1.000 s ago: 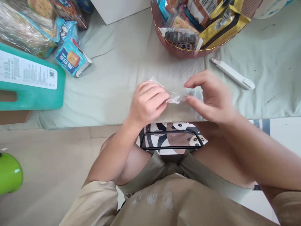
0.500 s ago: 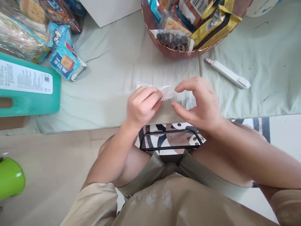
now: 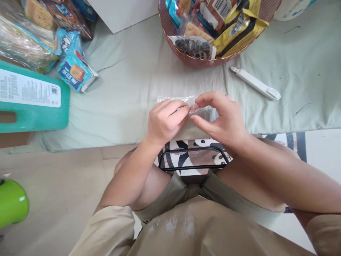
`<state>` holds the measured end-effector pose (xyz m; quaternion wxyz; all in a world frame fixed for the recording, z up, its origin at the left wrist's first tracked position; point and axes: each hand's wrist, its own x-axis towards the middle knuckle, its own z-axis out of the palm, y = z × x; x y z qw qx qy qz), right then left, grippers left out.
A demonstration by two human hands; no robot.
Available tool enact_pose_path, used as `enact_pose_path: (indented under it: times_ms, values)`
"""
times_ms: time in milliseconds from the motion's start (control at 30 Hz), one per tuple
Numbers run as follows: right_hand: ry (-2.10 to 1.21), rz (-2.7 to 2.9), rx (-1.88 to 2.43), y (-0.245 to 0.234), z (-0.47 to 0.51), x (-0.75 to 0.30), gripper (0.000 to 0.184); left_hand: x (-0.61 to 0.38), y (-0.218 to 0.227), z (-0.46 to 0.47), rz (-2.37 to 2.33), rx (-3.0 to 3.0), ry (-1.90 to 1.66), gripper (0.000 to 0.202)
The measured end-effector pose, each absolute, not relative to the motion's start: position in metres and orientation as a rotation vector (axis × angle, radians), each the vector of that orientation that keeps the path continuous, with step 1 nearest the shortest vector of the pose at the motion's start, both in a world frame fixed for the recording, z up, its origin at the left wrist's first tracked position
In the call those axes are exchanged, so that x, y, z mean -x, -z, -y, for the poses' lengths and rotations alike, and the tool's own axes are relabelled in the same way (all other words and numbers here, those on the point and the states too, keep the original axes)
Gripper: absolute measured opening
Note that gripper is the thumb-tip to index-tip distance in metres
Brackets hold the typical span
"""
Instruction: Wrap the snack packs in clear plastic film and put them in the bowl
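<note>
Over the front part of the cloth-covered table, my left hand (image 3: 168,119) pinches a small clear plastic wrapper (image 3: 176,99). The wrapper shows behind the fingers and sticks out a little to their right. My right hand (image 3: 223,115) is just right of it, thumb and index finger apart, with the index fingertip close to the wrapper's right end; whether it touches cannot be made out. A white box cutter (image 3: 255,83) lies on the cloth beyond my right hand. Farther back is a reddish bowl (image 3: 183,58) filled with packaged snacks.
On the left are a teal plastic bottle (image 3: 39,119), a blue snack pack (image 3: 77,73) and several other packages. A white box (image 3: 125,12) stands at the back. A black-framed object (image 3: 194,166) sits between the legs, and a green bin (image 3: 13,202) is on the floor.
My left hand has shifted slightly right with the wrapper. My right hand's fingers have come nearer to the wrapper's right end. The camera view has moved a little.
</note>
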<state>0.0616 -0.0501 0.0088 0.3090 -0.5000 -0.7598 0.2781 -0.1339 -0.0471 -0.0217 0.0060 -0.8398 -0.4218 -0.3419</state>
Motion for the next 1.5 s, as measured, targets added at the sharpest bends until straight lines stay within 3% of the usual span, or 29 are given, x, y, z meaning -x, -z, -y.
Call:
enact_pose_path:
  times_ms: [200, 433, 633, 800, 900, 1000, 1100, 1267, 1500]
  values:
    - [-0.893, 1.827, 1.328, 0.000, 0.048, -0.064, 0.019, 0.130, 0.019, 0.045, 1.419, 2.653, 0.858, 0.028]
    - [-0.901, 1.797, 1.296, 0.003, 0.042, -0.079, 0.026, 0.129, 0.020, 0.042, 1.355, 2.625, 0.931, 0.024]
    - [-0.710, 1.919, 1.361, -0.002, 0.036, -0.100, 0.041, 0.134, 0.018, 0.043, 1.529, 2.664, 1.253, 0.021]
    - [-1.201, 1.813, 1.100, 0.000, 0.036, -0.094, 0.056, 0.133, 0.013, 0.047, 2.008, 2.633, 1.822, 0.039]
    - [-1.581, 1.628, 0.944, -0.003, 0.041, -0.080, 0.049, 0.128, 0.012, 0.047, 2.284, 2.660, 1.977, 0.042]
    - [-1.735, 1.525, 1.003, -0.008, 0.043, -0.071, 0.031, 0.125, 0.011, 0.046, 2.486, 2.599, 2.230, 0.042]
    - [-1.673, 1.471, 1.169, -0.012, 0.041, -0.070, 0.023, 0.125, 0.007, 0.044, 2.638, 2.630, 2.426, 0.041]
    - [-1.685, 1.334, 1.160, -0.005, 0.036, -0.074, 0.014, 0.127, 0.001, 0.043, 2.905, 2.722, 2.157, 0.027]
    - [-1.481, 1.300, 1.024, 0.002, 0.039, -0.074, 0.013, 0.127, 0.005, 0.038, 2.602, 2.600, 2.700, 0.032]
